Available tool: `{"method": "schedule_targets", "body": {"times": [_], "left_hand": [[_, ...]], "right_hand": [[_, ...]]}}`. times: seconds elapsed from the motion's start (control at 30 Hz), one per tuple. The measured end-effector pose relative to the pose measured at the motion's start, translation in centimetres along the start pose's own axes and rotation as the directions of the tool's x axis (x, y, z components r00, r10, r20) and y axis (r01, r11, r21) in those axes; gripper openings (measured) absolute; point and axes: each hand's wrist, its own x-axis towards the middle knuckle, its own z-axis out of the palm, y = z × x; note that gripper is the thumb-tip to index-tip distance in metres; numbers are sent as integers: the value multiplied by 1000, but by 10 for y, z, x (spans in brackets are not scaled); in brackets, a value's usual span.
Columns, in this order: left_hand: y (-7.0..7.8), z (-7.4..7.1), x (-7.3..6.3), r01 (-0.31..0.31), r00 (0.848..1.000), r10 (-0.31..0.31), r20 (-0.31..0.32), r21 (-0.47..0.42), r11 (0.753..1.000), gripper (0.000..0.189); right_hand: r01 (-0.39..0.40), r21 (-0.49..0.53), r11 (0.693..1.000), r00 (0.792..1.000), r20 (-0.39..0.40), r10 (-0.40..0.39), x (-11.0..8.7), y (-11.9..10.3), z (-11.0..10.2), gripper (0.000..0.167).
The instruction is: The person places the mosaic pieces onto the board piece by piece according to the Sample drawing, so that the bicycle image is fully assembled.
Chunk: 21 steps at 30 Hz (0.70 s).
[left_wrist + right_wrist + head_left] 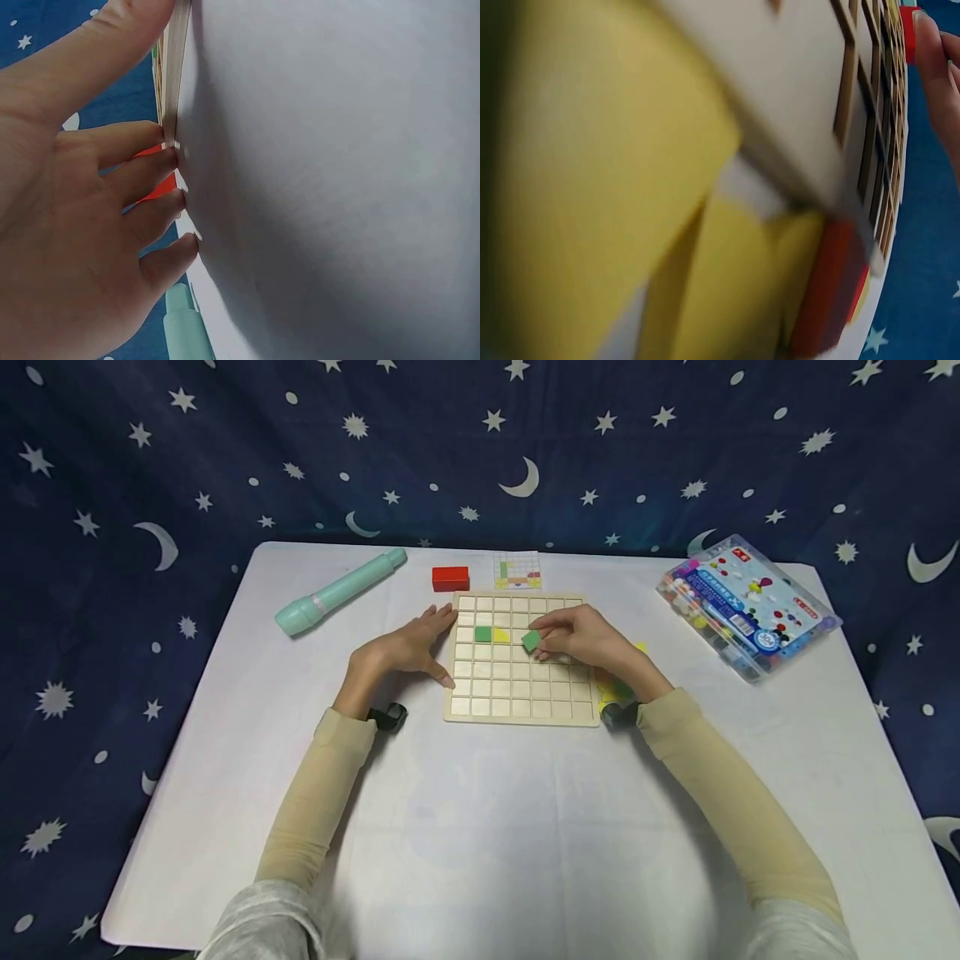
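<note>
A wooden grid board [517,687] lies on the table. Set in one of its rows are a green square block [483,634] and a yellow piece [501,635] beside it. Over the board, my right hand [581,637] pinches another green block [532,641] between thumb and fingers, slightly turned against the grid. My left hand [401,646] rests along the board's left side with spread fingers, the thumb touching its edge. In the left wrist view, the fingers [154,217] stretch toward the board's side [177,75]. The right wrist view does not show the pinched block.
Yellow pieces [727,277] and a red block [826,289] lie right of the board, partly hidden by my right arm. Behind the board are a red box [451,579] and a pattern card [517,571]. A mint-green tube [341,592] lies left, a clear plastic case [750,607] right.
</note>
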Motion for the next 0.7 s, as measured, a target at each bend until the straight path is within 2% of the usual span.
{"method": "schedule_targets", "body": {"times": [0.23,0.47,0.7], "left_hand": [[-1,0,1,-10,1000,10,0,3,1000,127],[2,0,1,10,1000,-10,-2,2,1000,127],[0,-1,0,3,1000,-3,4,12,1000,126]], "right_hand": [[40,-33,999,999,25,-40,12,-10,10,36],[38,46,998,997,68,-41,21,-19,21,35],[34,43,998,996,78,-38,30,-29,34,32]]}}
